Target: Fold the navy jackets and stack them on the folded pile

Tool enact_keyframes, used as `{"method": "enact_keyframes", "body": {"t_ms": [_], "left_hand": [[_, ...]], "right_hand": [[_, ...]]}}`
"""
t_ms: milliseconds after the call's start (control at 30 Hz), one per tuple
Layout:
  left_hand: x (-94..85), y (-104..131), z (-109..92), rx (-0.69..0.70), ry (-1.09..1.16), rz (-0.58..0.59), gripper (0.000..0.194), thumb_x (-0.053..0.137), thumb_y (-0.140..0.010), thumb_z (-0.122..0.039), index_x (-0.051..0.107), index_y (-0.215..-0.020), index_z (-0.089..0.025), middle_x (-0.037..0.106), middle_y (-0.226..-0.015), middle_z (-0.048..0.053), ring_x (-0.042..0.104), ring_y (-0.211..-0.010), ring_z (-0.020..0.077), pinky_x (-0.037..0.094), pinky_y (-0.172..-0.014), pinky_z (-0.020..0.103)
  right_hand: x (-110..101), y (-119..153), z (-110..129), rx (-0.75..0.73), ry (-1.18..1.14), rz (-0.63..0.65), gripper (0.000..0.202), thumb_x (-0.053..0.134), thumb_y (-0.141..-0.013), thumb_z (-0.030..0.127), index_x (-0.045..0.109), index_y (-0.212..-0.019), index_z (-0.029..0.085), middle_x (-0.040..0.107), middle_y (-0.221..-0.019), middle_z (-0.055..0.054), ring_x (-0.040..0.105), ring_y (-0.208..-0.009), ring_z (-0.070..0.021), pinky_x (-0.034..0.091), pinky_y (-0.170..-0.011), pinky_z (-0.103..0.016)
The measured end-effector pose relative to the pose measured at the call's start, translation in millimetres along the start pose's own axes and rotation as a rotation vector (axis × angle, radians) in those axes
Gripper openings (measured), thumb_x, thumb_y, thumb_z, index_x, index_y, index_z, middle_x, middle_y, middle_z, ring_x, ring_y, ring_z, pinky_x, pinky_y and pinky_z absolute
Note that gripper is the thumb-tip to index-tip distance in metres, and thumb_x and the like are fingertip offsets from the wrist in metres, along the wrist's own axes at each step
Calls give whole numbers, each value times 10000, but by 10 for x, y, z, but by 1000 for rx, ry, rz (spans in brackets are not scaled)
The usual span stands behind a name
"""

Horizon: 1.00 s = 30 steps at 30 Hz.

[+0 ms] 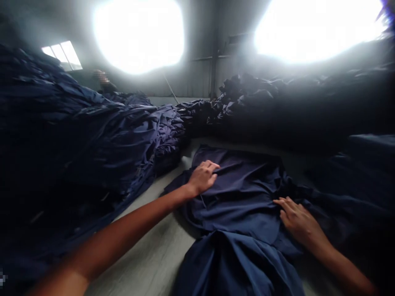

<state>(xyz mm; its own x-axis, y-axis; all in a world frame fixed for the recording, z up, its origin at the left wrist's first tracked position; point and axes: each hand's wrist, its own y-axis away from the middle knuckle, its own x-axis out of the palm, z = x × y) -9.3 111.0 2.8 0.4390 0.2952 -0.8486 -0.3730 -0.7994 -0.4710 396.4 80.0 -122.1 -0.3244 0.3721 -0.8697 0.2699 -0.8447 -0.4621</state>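
A dark navy garment [237,189] lies spread and wrinkled in front of me; its exact kind is hard to make out. My left hand [204,176] rests on its left side with the fingers partly stretched and apart. At the right edge of the cloth, my right hand [294,218] touches it with extended fingertips. Neither hand shows anything held. Nearest to me, more blue fabric [237,267] bulges up in folds; whether it joins the garment cannot be seen.
A tall heap of stacked navy cloth [129,135] rises on the left. Another dark pile [259,98] runs along the back and right, deep in shadow. Pale floor [148,242] shows at lower left. Beyond the left heap is another person [106,84]. Bright windows glare above.
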Motion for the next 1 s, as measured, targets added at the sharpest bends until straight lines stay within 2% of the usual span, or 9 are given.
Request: {"method": "enact_keyframes", "body": {"t_ms": [100,233,400,467,567,667,800,900,1000], "left_hand": [[-388,536,422,-272,-203,80,495,625,-973,-281,547,-1453,-188,612,-1394,141,586,-1287,307,451,-1134,444],[-489,1021,746,-504,-230,173,702,709,-936,-400,442,-1536,-152,589,-1466,207,578,-1334,392,447,-1129,529],[-350,1058,766,-401,205,-14,642,702,-838,-107,531,-1447,-213,685,-1362,96,683,-1203,259,522,-1089,415],[-338,1040,661,-209,300,-62,653,650,-840,-63,536,-1456,-244,664,-1397,67,654,-1249,226,487,-1138,405],[-339,1085,452,26,414,71,664,627,-910,-129,475,-1538,-285,618,-1466,62,603,-1329,208,442,-1188,392],[-312,1169,269,85,494,232,634,618,-952,-193,467,-1560,-290,612,-1480,72,561,-1389,219,442,-1188,376],[-316,1205,174,77,593,336,462,575,-943,-167,647,-1385,-276,707,-1348,60,649,-1271,226,489,-1123,363],[-373,1159,253,4,587,185,289,496,-979,-176,737,-1130,-224,771,-1090,62,715,-1060,203,544,-1013,344],[-394,1092,456,-119,385,-58,252,496,-974,-185,700,-1118,-217,725,-1149,86,666,-1151,222,507,-1076,390]], "right_hand": [[-117,-7,-35,-83,21,-48,396,431,-855,337,676,-1162,392,750,-1227,-136,658,-1238,-416,428,-1060,-724],[-556,-165,206,-29,-47,-212,328,446,-926,471,632,-1186,394,627,-1419,-148,651,-1226,-383,496,-1004,-638],[-976,-606,1093,-53,-388,-254,238,440,-1025,412,632,-1165,422,642,-1262,-70,626,-1215,-323,492,-1066,-558],[-891,-844,1486,-139,-559,-126,236,476,-1010,378,634,-1184,374,655,-1180,-63,690,-1010,-282,568,-945,-527],[-543,-1210,1975,-237,-738,54,389,506,-997,317,555,-1379,266,684,-1137,-78,701,-905,-214,606,-847,-415],[-94,-1469,2280,-425,-606,132,432,446,-1026,207,572,-1437,248,682,-1177,-88,680,-951,-185,570,-875,-338],[420,-1542,2395,-563,-448,191,510,469,-978,83,630,-1416,287,666,-1119,-64,651,-863,-150,528,-801,-273],[625,-1480,2380,-533,-463,143,370,558,-942,102,719,-1245,241,677,-1064,-69,654,-928,-186,509,-846,-293],[664,-1425,2370,-446,-569,109,292,558,-933,108,715,-1147,229,695,-1038,-62,666,-925,-196,488,-821,-274]]}}
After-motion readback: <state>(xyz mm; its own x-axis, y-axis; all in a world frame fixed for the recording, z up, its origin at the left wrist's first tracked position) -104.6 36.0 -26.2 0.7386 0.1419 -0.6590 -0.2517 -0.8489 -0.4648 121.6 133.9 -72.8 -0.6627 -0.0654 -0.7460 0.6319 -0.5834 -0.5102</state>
